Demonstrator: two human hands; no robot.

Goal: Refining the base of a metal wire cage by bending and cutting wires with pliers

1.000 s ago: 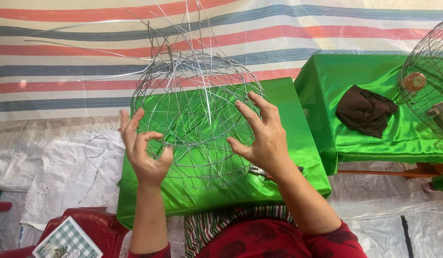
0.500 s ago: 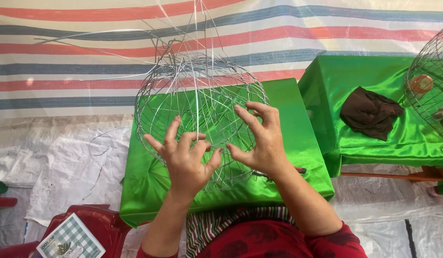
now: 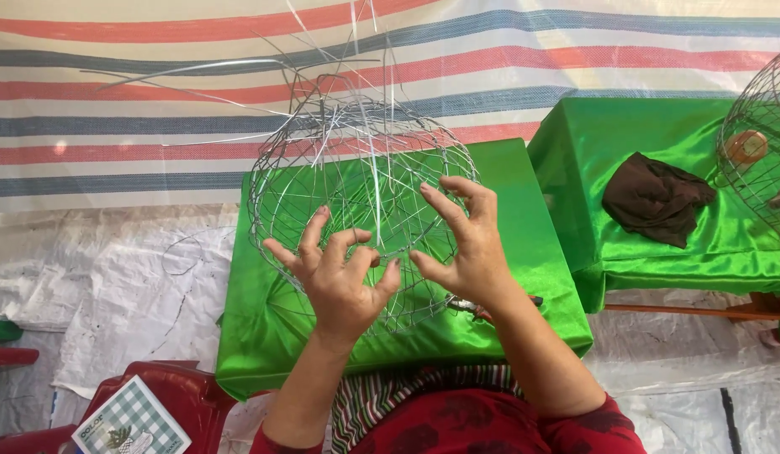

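I have the round wire basket frame (image 3: 356, 202) standing on the green satin-covered table (image 3: 524, 252), loose wire ends sticking up from its top. My left hand (image 3: 339, 282) and right hand (image 3: 461, 244) press its near wall, fingers spread wide, fingertips pinching single wires, apparently to steady the weave. Pliers (image 3: 478, 309) lie just beside my right wrist.

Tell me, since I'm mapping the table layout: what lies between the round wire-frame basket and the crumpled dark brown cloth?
Head view: only shiny green satin cloth, with a narrow gap between the two covered tables. Round wire-frame basket sits left, crumpled dark brown cloth right.
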